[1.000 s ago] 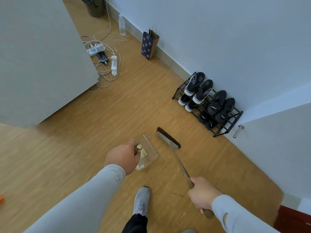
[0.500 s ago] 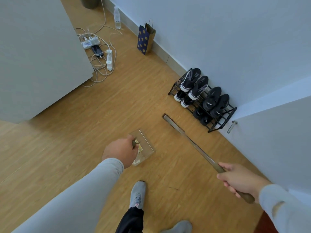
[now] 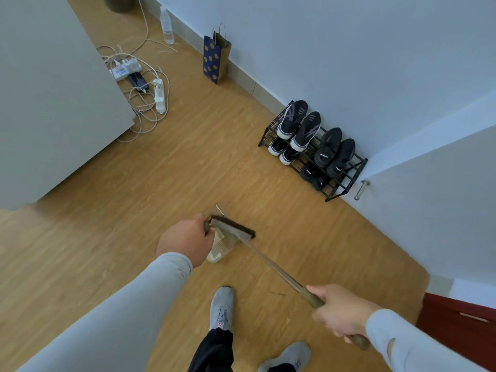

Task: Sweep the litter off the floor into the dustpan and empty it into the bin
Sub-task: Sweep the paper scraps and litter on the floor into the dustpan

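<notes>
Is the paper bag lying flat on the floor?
No, the paper bag stands upright against the wall, handles up.

1. The left hand [image 3: 185, 241] grips the handle of a clear dustpan [image 3: 220, 248] holding pale litter.
2. The right hand [image 3: 342, 312] clasps the broom [image 3: 271, 264] handle; its brush head lies across the dustpan, just beside the left hand.
3. A shoe rack [image 3: 312, 151] with dark shoes stands beyond the right hand, against the wall.
</notes>
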`<state>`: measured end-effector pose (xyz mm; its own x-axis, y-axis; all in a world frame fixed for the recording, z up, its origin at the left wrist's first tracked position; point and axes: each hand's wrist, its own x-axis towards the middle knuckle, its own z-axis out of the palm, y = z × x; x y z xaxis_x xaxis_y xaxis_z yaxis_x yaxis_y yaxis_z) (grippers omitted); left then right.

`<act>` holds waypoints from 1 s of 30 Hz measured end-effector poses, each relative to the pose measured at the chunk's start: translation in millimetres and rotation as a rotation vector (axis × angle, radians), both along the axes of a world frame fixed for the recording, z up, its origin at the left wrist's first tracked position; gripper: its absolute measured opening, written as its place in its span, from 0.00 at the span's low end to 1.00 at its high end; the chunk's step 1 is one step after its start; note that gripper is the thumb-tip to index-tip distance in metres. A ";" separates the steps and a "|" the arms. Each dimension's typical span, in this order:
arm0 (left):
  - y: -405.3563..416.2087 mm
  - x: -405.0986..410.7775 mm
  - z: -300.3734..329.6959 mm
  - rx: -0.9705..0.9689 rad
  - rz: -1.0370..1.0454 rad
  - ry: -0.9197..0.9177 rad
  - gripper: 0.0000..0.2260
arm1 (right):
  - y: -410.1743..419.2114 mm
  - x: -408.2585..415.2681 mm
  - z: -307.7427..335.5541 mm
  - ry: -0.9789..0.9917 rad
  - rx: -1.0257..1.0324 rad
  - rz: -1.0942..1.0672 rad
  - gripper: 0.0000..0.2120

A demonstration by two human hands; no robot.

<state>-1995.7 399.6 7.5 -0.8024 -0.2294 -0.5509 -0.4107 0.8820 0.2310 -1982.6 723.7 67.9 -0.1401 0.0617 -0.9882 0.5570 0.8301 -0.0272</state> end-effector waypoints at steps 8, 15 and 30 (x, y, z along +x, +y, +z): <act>-22.3 21.3 13.0 0.066 0.026 -0.061 0.09 | 71.2 21.3 38.2 0.060 -0.041 -0.411 0.33; -44.1 43.1 28.5 -0.006 -0.180 -0.134 0.09 | 67.9 57.0 32.5 0.219 0.069 -0.486 0.34; -42.6 69.6 10.5 -0.006 -0.186 -0.095 0.08 | 21.9 54.4 24.7 -0.120 -0.126 -0.680 0.28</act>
<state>-1926.0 357.0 18.0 -0.7758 -0.0855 -0.6251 -0.2604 0.9459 0.1938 -1928.2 745.6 92.6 -0.0007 -0.0187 -0.9998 0.9566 0.2912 -0.0061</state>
